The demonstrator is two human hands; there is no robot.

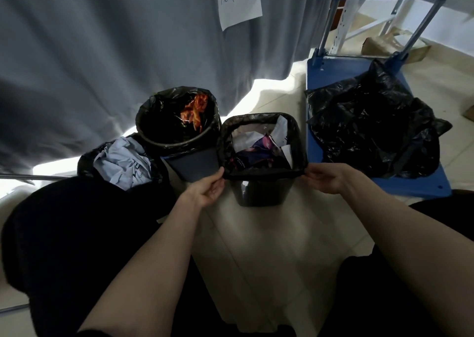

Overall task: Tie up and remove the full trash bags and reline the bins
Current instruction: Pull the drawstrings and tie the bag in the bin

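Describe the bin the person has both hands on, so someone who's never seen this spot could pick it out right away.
Start at the grey curtain; three lined bins stand on the floor before it. The one meant is the square bin, farthest right, beside the blue cart. The left hand and right hand pinch its liner's near corners; unlike the round bin behind, it has squared corners and holds white paper scraps.

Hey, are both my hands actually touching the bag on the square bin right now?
Touching. The head view shows the left hand and right hand each pinching a near corner of the black liner folded over the square bin.
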